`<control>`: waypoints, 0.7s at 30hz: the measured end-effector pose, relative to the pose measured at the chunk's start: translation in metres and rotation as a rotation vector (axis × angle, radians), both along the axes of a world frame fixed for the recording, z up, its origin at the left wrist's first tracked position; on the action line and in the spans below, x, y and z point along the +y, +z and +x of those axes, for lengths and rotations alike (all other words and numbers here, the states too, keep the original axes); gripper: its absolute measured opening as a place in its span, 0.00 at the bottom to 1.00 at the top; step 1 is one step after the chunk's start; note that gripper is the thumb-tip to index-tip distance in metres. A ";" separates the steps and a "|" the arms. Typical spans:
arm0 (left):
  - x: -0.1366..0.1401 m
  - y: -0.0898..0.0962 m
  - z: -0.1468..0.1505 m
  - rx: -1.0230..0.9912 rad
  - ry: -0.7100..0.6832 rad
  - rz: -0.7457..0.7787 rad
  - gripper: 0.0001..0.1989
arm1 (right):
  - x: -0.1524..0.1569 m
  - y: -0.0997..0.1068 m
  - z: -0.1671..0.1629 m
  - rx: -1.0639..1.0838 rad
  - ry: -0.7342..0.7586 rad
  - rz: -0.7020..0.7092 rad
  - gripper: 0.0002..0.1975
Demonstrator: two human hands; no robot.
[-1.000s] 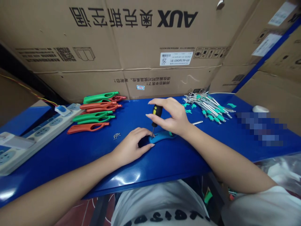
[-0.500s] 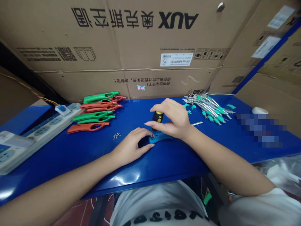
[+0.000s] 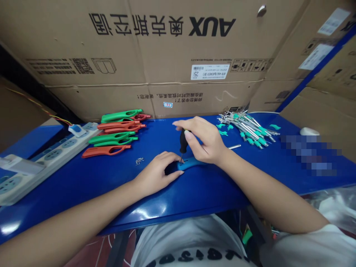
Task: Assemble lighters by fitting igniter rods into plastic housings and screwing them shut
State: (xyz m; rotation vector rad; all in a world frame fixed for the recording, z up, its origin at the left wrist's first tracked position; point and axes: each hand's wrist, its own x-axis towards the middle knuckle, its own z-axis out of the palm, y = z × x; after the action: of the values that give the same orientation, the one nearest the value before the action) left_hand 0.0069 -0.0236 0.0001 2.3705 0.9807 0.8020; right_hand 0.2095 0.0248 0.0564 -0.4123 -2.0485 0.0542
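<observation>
Blue handle lies on worktop, between front and rear edges. Left hand: fingers clamp its end. Right hand: fingers grip screwdriver. Likely screw-driving; next turn calls for steady pressure.

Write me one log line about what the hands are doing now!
left hand: holds blue handle | right hand: holds screwdriver, tip at handle | nearby: small metal pieces

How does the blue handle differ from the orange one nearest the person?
The left hand grips the blue handle; the orange handle lies untouched. A screwdriver stands tip-down at the blue handle; no tool touches the orange handle. The blue handle is partly covered; the orange handle shows almost whole. Both lie on the blue table.
</observation>
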 end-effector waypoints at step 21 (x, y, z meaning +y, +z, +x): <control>0.000 0.000 0.000 0.005 0.012 0.006 0.09 | 0.007 0.001 0.000 0.058 -0.021 -0.239 0.13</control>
State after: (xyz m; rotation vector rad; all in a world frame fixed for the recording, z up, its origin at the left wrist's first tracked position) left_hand 0.0070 -0.0240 0.0002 2.3751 0.9962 0.8048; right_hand 0.2098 0.0315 0.0571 -0.5731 -1.9865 0.2976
